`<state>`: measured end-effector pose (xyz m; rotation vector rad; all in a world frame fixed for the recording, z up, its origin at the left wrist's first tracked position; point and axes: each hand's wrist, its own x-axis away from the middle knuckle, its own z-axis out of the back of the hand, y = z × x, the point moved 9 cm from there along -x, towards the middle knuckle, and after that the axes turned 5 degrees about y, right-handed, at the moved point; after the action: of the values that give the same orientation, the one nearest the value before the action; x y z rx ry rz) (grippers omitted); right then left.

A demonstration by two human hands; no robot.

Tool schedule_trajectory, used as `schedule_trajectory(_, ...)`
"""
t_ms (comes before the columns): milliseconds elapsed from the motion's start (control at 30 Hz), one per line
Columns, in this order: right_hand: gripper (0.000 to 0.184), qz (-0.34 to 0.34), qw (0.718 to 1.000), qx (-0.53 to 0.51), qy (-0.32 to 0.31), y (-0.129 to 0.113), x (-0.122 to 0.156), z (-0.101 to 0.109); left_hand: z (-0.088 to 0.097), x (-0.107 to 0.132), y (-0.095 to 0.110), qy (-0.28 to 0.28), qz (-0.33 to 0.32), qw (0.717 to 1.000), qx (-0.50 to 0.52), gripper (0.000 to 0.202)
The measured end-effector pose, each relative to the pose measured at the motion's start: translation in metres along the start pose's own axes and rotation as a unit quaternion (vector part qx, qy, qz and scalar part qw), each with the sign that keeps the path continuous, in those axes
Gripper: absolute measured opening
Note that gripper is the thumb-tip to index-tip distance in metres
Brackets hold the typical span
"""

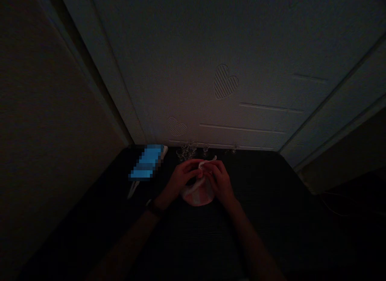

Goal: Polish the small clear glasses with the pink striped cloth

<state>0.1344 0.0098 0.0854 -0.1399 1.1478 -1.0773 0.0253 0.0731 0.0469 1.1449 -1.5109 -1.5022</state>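
Small glasses (205, 149) beyond cloth (199, 194) in hands (181, 175) (222, 178)

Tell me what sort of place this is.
Probably a dim room in a home, though I can't be sure: a dark table stands against a wall with heart designs, with small glasses near its back edge.

One cloth (197, 195), one screen (146, 162), two hearts (226, 83) and at least five glasses (205, 149) show.
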Motion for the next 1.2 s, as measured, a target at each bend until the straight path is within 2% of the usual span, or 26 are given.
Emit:
schedule_trajectory(100,0.027,-0.007,0.999,-0.041,0.007,-0.004,-0.002,0.002,-0.002,0.000,-0.001,0.001,0.007,1.000,0.010,0.035)
schedule_trajectory(200,0.030,-0.021,0.997,-0.061,0.033,-0.001,-0.003,0.004,0.004,0.000,-0.002,0.026,0.000,0.999,0.023,0.031)
schedule_trajectory(333,0.033,-0.059,0.993,-0.068,0.082,0.015,-0.001,0.008,0.012,-0.001,-0.006,0.055,-0.013,0.998,0.028,0.028)
schedule_trajectory(533,0.033,-0.120,0.980,-0.130,0.092,0.037,0.002,0.005,0.016,-0.002,-0.009,0.054,-0.009,0.998,0.029,0.031)
schedule_trajectory(700,0.026,-0.121,0.980,-0.138,0.077,0.034,-0.001,0.007,0.015,-0.002,-0.008,0.046,-0.008,0.999,0.023,0.032)
schedule_trajectory(967,0.025,-0.128,0.986,-0.093,0.049,0.038,-0.001,0.007,0.016,-0.002,-0.010,0.049,0.002,0.999,0.000,0.034)
schedule_trajectory(1200,0.017,-0.152,0.987,-0.053,0.021,0.038,0.003,0.004,0.014,-0.002,-0.010,0.034,0.003,0.999,0.010,0.034)
